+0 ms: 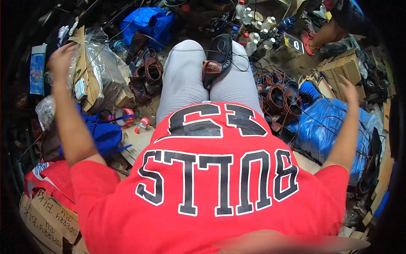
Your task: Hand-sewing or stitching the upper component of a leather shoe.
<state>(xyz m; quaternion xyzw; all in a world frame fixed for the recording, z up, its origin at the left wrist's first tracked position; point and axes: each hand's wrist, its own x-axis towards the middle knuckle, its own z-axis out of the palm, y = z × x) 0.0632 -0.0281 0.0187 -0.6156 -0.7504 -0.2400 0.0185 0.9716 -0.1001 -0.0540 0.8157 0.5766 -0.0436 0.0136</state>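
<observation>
We are holding the extended, empty-looking right hand [349, 89] well apart from the left hand [62, 58], whose blurred grip we cannot tell, while supporting the shoe [220, 63] on the thighs [184, 78], ideally level and close.

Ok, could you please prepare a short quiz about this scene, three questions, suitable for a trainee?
1. Where does the black-and-brown shoe rest?
a) inside a carton
b) on the grey-trousered legs
c) among the bottles

2. True or false: the left hand and the right hand meet above the lap.

3. What colour is the large plastic bundle beside the right forearm?

Key:
1. b
2. False; the hands are spread wide apart, one on each side.
3. Blue
</observation>
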